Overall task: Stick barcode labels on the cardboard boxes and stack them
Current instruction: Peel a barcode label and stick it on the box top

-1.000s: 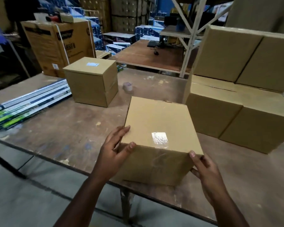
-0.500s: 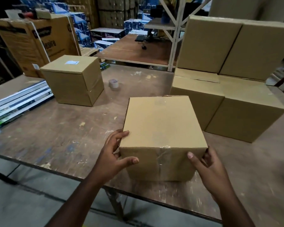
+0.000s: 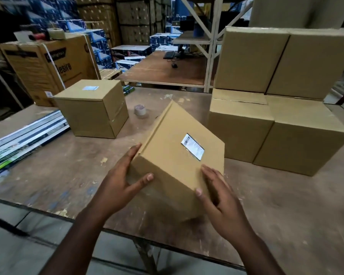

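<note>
I hold a plain cardboard box (image 3: 173,155) tilted and turned cornerwise above the near part of the wooden table (image 3: 58,169). A white barcode label (image 3: 192,146) is stuck on its upper face. My left hand (image 3: 119,181) grips the box's left near edge, fingers along the side and thumb across the front face. My right hand (image 3: 220,197) grips the right near corner, fingers on the upper face and thumb on the front. A second box (image 3: 91,114), with a label (image 3: 90,88) on top, stands on the table at the back left.
Several unlabelled boxes (image 3: 276,126) are stacked two high at the right. A tape roll (image 3: 140,110) lies mid-table. Long flat packs (image 3: 22,139) lie along the left edge. A big printed carton (image 3: 48,62) and a metal rack post (image 3: 212,46) stand behind.
The box was resting flat and square on the table; it is now raised, tilted and turned, and a barcode label shows on its upper face. Both hands shifted with it.
</note>
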The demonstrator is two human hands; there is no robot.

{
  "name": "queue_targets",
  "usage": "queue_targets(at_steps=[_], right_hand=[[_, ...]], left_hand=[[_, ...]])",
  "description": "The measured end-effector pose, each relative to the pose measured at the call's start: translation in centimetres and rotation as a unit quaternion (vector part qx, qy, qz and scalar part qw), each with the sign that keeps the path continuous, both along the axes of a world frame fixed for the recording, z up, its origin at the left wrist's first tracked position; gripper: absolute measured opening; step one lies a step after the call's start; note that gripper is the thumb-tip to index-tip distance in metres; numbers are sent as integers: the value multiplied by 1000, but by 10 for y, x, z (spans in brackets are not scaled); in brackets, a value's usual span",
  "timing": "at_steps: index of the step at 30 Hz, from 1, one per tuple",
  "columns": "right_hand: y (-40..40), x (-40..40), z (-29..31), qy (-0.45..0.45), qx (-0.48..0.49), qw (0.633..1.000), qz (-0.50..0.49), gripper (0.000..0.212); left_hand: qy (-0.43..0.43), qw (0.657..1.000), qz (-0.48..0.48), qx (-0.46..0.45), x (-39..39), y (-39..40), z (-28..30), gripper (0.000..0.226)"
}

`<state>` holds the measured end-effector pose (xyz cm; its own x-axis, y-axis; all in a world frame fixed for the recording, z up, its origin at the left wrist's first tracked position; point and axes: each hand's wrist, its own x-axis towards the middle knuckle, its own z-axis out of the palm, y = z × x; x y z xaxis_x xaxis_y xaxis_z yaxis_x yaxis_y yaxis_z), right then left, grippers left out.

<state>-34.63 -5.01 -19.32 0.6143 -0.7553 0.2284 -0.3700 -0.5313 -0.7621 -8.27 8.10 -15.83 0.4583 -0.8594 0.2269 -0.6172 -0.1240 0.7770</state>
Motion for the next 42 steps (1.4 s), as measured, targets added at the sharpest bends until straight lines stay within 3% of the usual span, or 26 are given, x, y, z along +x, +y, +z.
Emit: queue_targets(at_steps=[2, 4, 6, 10, 13, 15, 17, 20, 22, 25, 28, 31, 33, 37, 40, 42], right_hand=[[-2, -1, -18, 24, 50, 997, -47, 75], [3, 6, -23, -70, 185, 979, -56, 79], [15, 13, -21, -138, 247, 957, -60, 85], [25, 15, -20, -77, 145, 983, -81, 85], [18, 13, -19, -46, 25, 994, -99, 60], [9, 15, -18, -25, -103, 985, -134, 38], [-4, 18, -19, -13, -226, 961, -159, 30], [-30, 28, -18, -31, -285, 944, -163, 31], [-48, 35, -17, -59, -260, 952, -153, 35], [-76, 51, -7, -95, -136, 978, -129, 32], [-115, 63, 11, -40, -36, 983, -176, 23], [-134, 61, 22, 16, 31, 984, -173, 59], [-132, 51, 23, 37, 31, 984, -171, 62], [-121, 20, 20, 85, 10, 974, -209, 57], [-106, 2, 26, 148, -16, 954, -260, 61], [-97, -10, 33, 175, -18, 948, -265, 62]], left_hand=[[51, 999, 17, -11, 5, 6, 2, 97], [93, 994, 35, -41, 2, 4, 4, 93], [144, 986, 54, -65, -5, -3, 3, 83], [234, 964, 95, -86, 0, -17, -3, 66], [277, 950, 117, -88, 16, -25, -8, 62], [307, 937, 134, -97, 20, -28, -12, 52], [325, 929, 141, -111, 21, -32, -15, 51], [318, 933, 129, -104, 23, -39, -17, 50], [323, 932, 126, -109, 24, -42, -16, 50], [332, 928, 131, -111, 26, -41, -18, 52], [355, 921, 121, -104, 31, -39, -24, 52], [401, 908, 90, -83, 33, -39, -28, 66], [407, 905, 95, -73, 33, -42, -32, 67], [304, 937, 153, -76, 16, -49, -35, 65], [299, 950, 66, -58, -13, -59, -30, 89], [245, 969, 30, -12, -27, -73, -29, 98]])
